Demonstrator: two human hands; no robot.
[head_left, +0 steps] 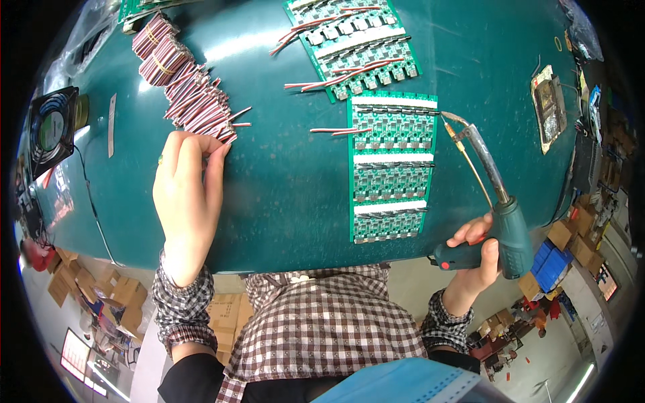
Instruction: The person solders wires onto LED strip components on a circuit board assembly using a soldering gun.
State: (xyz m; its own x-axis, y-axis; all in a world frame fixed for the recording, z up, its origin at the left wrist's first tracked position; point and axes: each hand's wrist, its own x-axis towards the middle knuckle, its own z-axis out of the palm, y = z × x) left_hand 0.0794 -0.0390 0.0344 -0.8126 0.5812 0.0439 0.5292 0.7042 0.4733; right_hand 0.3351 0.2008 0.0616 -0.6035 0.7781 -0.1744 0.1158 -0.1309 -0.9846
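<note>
My left hand (186,195) rests on the green table (282,181), its fingertips pinching at the near end of a heap of red-and-white wire pairs (201,111). My right hand (474,258) grips the handle of a green pistol-type soldering gun (500,215). The gun's metal barrel points up and left, and its tip (447,117) sits at the top right corner of a green circuit board panel (391,168). A red-and-white wire pair (339,130) lies at that panel's left edge.
A second green panel (353,47) with several wire pairs on it lies farther back. Bundled wires (158,50) sit at the far left, beside a small black fan (50,127). A metal tray (551,107) sits at the right. Cardboard boxes and blue crates stand on the floor below.
</note>
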